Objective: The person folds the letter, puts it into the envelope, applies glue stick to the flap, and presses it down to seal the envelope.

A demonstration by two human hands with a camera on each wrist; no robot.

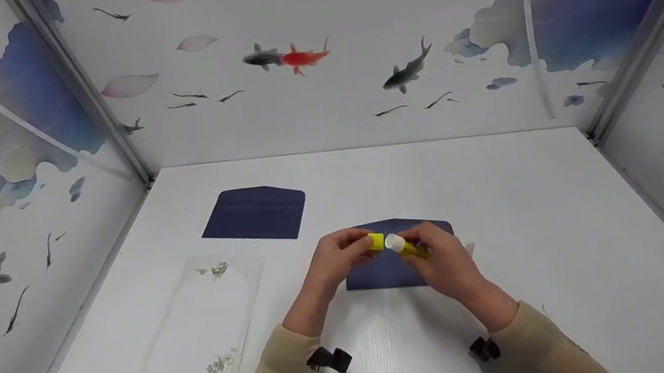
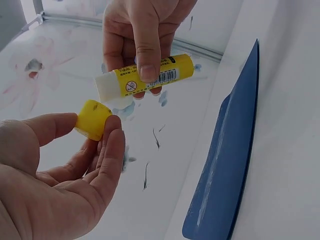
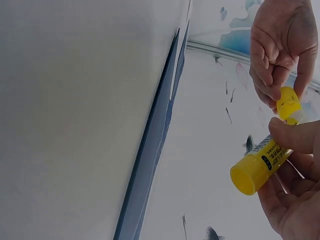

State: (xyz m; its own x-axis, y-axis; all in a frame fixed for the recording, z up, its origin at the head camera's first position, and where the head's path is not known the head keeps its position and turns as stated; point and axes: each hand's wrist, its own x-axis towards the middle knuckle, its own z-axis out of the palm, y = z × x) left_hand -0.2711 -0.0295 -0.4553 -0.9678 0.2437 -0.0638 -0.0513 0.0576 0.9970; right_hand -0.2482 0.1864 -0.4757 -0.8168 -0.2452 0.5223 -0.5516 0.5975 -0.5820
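Observation:
My left hand [image 1: 335, 256] pinches a yellow cap [image 2: 93, 120] between thumb and fingertips. In my right hand [image 1: 445, 258] is a yellow glue stick [image 2: 150, 77] with a white end, gripped round its barrel by thumb and fingers. Cap and white end are a small gap apart in the left wrist view. Both hands are above a dark blue envelope [image 1: 380, 272] lying on the table. A whitish streak runs along the envelope's flap [image 2: 212, 165] in the left wrist view.
A second dark blue envelope [image 1: 256, 215] lies at the back left of the white table [image 1: 516, 189]. Nearer the front left is a translucent sheet [image 1: 197, 323] with leafy print. Printed wall panels [image 1: 336, 15] enclose the back and sides.

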